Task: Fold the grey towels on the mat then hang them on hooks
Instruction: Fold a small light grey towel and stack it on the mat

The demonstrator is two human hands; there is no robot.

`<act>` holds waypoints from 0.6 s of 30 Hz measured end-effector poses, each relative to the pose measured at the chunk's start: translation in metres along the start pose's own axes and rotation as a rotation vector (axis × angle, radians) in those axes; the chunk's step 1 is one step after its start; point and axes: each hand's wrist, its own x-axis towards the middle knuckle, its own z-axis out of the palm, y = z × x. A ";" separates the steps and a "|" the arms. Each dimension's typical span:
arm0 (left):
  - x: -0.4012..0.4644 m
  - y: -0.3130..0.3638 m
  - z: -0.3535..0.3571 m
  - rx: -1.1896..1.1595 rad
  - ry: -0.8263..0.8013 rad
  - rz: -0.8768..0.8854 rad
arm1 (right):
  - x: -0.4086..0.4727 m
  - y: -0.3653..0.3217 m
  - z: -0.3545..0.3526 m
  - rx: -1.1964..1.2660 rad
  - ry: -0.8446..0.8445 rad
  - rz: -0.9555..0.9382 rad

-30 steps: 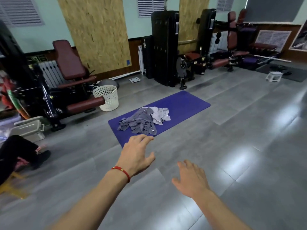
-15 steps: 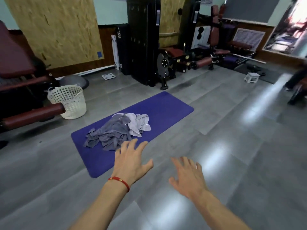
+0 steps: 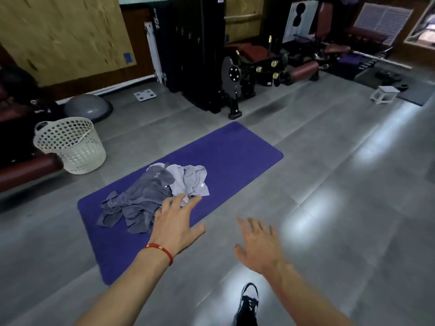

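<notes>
Person reaching toward the crumpled heap of grey cloth towels (image 3: 150, 198)

Towels are lying unfolded on the purple rectangular foam mat (image 3: 235, 151); left hand (image 3: 175, 225) and right hand (image 3: 259, 245) are hovering spread and empty, seemingly readying to grasp.

A heap of crumpled grey towels (image 3: 150, 196) lies on the near half of the purple rectangular foam mat (image 3: 235, 151) on the floor. A white perforated plastic basket (image 3: 70, 144) stands at ten o'clock from the heap, a small white stool (image 3: 384, 93) far off at two o'clock.
</notes>
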 end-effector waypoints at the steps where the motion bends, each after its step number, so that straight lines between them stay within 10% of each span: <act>1: 0.020 0.010 0.000 -0.009 -0.012 -0.028 | 0.024 0.015 -0.013 0.011 -0.021 -0.014; 18: 0.343 0.032 0.032 -0.235 0.099 -0.495 | 0.412 0.100 -0.142 -0.145 -0.197 -0.325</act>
